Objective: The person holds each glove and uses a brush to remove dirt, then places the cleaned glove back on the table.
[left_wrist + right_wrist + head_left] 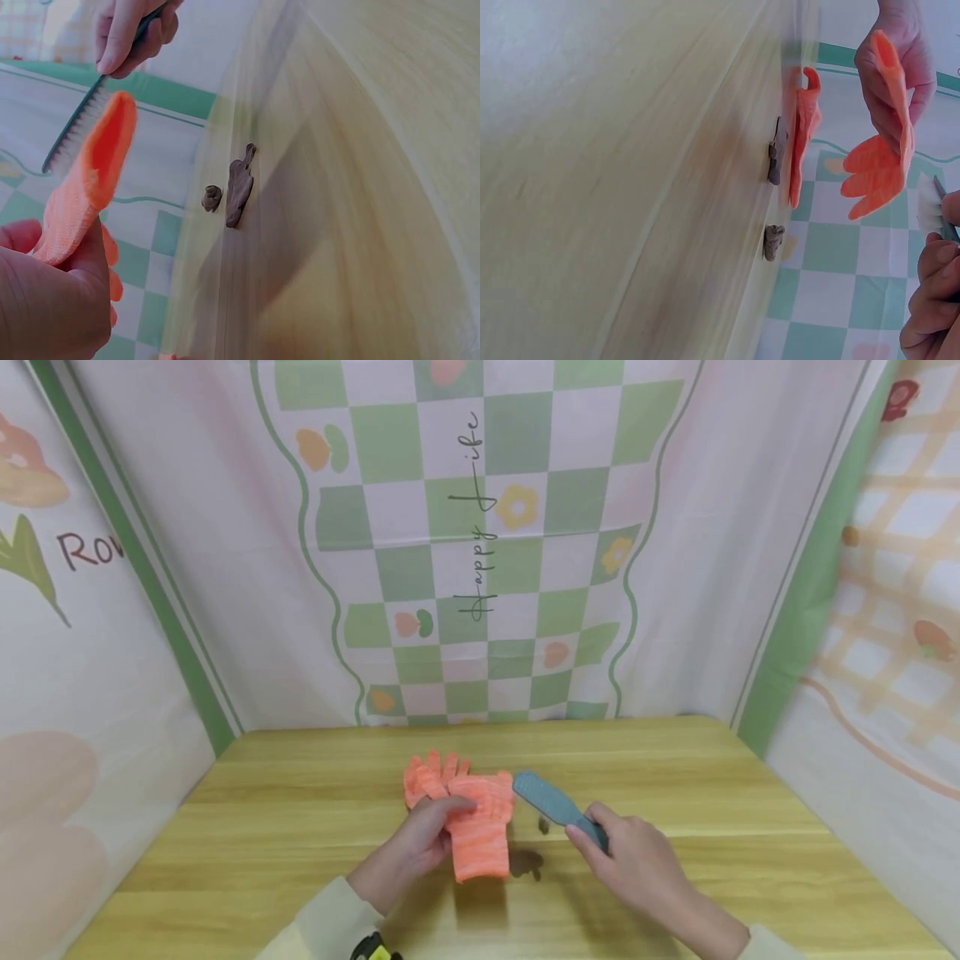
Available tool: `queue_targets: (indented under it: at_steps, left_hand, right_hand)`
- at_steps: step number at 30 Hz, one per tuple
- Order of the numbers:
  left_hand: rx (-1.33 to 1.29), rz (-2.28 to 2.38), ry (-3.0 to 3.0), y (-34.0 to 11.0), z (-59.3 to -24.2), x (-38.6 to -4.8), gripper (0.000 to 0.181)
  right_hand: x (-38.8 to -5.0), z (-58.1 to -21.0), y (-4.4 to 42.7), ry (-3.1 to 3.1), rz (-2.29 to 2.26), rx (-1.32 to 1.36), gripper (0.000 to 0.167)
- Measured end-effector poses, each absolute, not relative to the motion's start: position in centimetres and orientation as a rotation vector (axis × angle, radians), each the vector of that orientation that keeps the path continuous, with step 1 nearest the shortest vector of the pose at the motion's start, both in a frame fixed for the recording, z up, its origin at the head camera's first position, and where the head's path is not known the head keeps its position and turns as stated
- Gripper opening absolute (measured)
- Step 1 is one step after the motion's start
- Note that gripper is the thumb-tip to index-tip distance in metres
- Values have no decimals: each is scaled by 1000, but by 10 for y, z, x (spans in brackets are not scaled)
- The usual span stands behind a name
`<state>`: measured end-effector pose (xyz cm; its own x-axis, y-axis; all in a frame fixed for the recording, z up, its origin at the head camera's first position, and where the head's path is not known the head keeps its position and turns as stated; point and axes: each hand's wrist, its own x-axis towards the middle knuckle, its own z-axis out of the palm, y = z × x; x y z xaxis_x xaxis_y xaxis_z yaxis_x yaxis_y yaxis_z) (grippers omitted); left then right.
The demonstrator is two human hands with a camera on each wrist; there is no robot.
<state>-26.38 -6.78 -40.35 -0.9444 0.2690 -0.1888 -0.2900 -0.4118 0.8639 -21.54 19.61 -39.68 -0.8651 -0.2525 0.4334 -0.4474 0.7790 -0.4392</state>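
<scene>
My left hand (420,837) grips an orange knit glove (482,847) above the table, thumb on top and its cuff toward me. The cuff's opening faces the camera in the left wrist view. My right hand (637,864) holds a teal brush (551,800) by its handle. Its pale bristles (928,206) point toward the glove; in the left wrist view they are close beside the cuff, and I cannot tell whether they touch. Another orange glove (802,142) lies on the table behind, partly hidden by my left hand and the held glove in the head view.
On the wooden table (300,860) lie two brown, clay-like pieces: a small lump (211,198) and a longer flat piece (238,191). A green-and-white checked cloth (517,568) hangs behind the table, with printed cloths on both sides.
</scene>
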Motion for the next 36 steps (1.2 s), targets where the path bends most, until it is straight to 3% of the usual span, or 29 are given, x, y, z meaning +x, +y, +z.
queue_targets:
  at_steps: [8, 20, 24, 36]
  left_hand:
    - [-75, 2439, 1452, -65, -403, -265, 41]
    - [93, 2352, 1472, -64, -405, -264, 31]
    - [140, 2335, 1500, -64, -406, -264, 36]
    - [99, 2360, 1466, -66, -405, -263, 34]
  right_hand:
    - [-216, -393, 191, -2670, 999, 459, 29]
    - [-215, -396, 192, -2630, 926, 458, 27]
    - [-215, -396, 191, -2632, 933, 452, 27]
    - [-213, -395, 192, -2647, 945, 429, 28]
